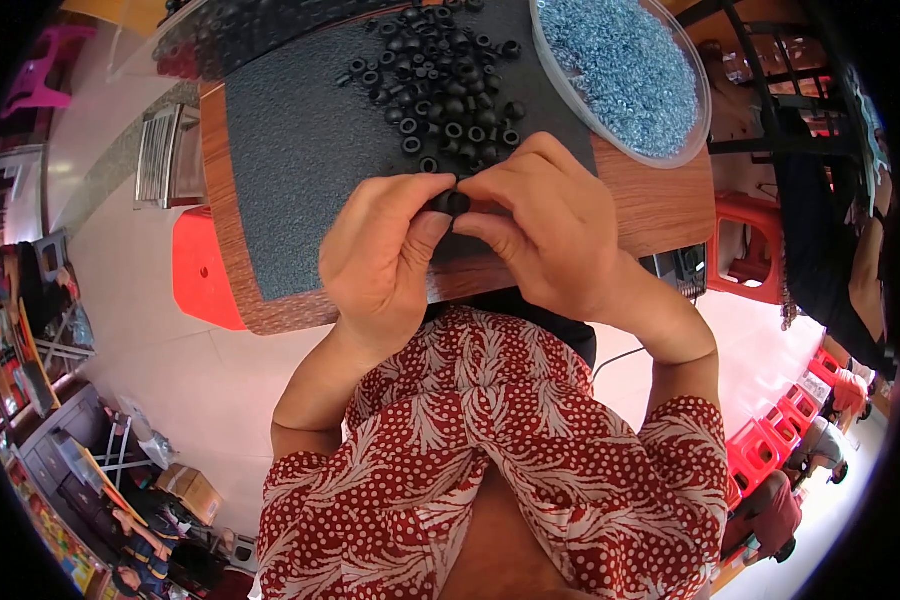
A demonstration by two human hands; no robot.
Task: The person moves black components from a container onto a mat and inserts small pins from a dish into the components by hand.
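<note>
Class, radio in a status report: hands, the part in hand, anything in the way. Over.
Both hands, left hand and right hand, pinch one black ring. Ring pile behind on mat. Bowl of blue beads at right, apart. Nothing blocking.

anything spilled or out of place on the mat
Nothing stands out. The black rubber grommets lie in a loose pile on the dark mat, the blue beads stay inside their bowl, and both hands pinch one grommet.

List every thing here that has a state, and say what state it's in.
Left hand: pinching small black rubber ring.
Right hand: pinching the same ring.
Loose black rubber rings: piled on dark textured mat.
Clear round plastic bowl: filled with small blue pieces.
</note>
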